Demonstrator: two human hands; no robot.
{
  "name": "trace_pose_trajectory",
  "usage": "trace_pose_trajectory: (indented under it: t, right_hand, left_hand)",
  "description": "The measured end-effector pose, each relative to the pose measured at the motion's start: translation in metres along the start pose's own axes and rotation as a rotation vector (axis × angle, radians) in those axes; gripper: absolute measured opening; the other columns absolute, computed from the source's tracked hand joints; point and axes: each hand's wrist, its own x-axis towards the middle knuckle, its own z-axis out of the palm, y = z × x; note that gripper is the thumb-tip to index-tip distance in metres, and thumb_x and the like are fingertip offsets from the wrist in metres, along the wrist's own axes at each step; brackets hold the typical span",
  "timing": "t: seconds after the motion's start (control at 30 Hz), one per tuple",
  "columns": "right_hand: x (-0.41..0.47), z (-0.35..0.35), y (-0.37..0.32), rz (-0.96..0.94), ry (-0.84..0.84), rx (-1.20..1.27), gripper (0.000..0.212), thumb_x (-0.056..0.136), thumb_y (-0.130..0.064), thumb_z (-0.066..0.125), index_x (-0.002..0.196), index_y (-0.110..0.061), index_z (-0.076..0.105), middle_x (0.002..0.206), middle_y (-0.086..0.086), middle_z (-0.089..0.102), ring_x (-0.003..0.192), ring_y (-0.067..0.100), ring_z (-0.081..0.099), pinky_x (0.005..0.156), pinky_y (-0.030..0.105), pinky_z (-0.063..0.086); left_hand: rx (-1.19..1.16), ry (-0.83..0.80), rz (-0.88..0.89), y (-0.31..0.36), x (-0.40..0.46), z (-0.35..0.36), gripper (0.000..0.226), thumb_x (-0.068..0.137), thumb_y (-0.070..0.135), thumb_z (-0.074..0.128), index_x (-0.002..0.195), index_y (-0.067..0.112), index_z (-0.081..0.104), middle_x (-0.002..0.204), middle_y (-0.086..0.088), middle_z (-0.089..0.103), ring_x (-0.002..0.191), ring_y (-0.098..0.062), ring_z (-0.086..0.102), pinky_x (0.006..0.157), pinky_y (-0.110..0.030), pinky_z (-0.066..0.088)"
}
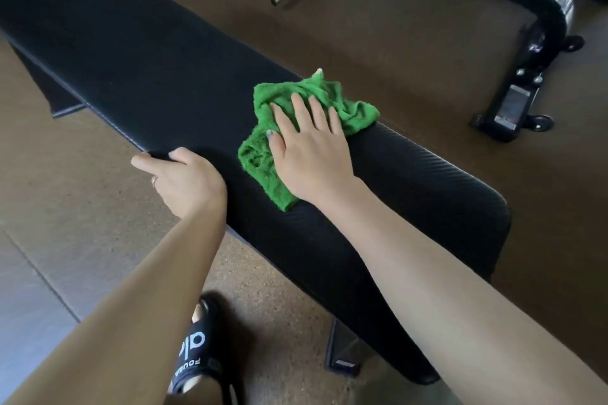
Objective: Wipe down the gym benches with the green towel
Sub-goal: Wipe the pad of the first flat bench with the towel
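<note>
Fingers of the left hand (179, 179) curled over the near edge of the black bench (138, 66), gripping the pad to brace it. Rightward, the green towel (304, 108) lay bunched mid-pad under the right hand (309, 154), palm flat, fingers spread, pressing rather than clenching. Being crumpled, the towel would likely skip strips of vinyl, or slide off the far edge toward the other bench frame (526, 43).

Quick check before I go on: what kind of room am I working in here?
Most likely a gym. A long black padded bench fills the view, another black equipment frame with small wheels stands behind it, and the floor looks like brown rubber matting.
</note>
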Motion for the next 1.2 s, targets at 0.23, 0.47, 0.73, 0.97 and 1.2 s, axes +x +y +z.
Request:
trace_pose_trajectory:
  t: [0.23, 0.47, 0.73, 0.97, 1.2]
  right_hand:
    - [-0.07, -0.013, 0.046, 0.134, -0.046, -0.036, 0.063, 0.106, -0.05, 0.011, 0.164, -0.031, 0.026, 0.173, 0.009, 0.02, 0.159, 0.035, 0.017, 0.128, 0.056, 0.013]
    - [0.062, -0.009, 0.025, 0.146, -0.07, -0.02, 0.058, 0.11, -0.047, 0.015, 0.166, -0.032, 0.014, 0.172, 0.008, 0.021, 0.152, 0.039, 0.026, 0.122, 0.057, 0.018]
    - [-0.056, -0.01, 0.026, 0.051, -0.048, -0.093, 0.063, 0.108, -0.047, 0.01, 0.166, -0.024, 0.02, 0.173, 0.014, 0.019, 0.158, 0.038, 0.018, 0.128, 0.057, 0.015]
    - [-0.062, -0.009, 0.018, -0.005, -0.124, -0.106, 0.066, 0.105, -0.05, 0.006, 0.166, -0.029, 0.019, 0.173, 0.015, 0.017, 0.158, 0.041, 0.016, 0.127, 0.06, 0.015]
    - [0.062, 0.0, -0.007, 0.008, -0.092, -0.083, 0.058, 0.111, -0.048, 0.014, 0.167, -0.033, 0.01, 0.175, 0.012, 0.006, 0.16, 0.039, 0.003, 0.128, 0.059, 0.002]
  left_hand:
    - [-0.032, -0.02, -0.013, 0.003, -0.006, 0.0, 0.045, 0.104, 0.024, 0.028, 0.148, 0.014, 0.027, 0.13, -0.019, 0.056, 0.094, -0.03, 0.043, 0.083, -0.037, 0.029]
    - [-0.043, -0.006, -0.012, 0.0, -0.001, 0.002, 0.04, 0.102, 0.024, 0.029, 0.14, 0.014, 0.033, 0.122, -0.018, 0.059, 0.092, -0.037, 0.05, 0.08, -0.041, 0.035]
    - [-0.035, -0.028, -0.03, 0.003, -0.005, -0.003, 0.038, 0.102, 0.024, 0.028, 0.138, 0.015, 0.033, 0.123, -0.016, 0.057, 0.091, -0.034, 0.048, 0.082, -0.04, 0.035]
    - [-0.038, -0.036, -0.044, 0.005, -0.006, -0.002, 0.037, 0.103, 0.025, 0.028, 0.139, 0.017, 0.032, 0.117, -0.011, 0.054, 0.088, -0.032, 0.049, 0.08, -0.041, 0.036]
    - [-0.044, -0.026, -0.055, 0.003, -0.004, 0.003, 0.034, 0.103, 0.025, 0.03, 0.136, 0.017, 0.033, 0.118, -0.013, 0.056, 0.086, -0.032, 0.049, 0.078, -0.041, 0.035]
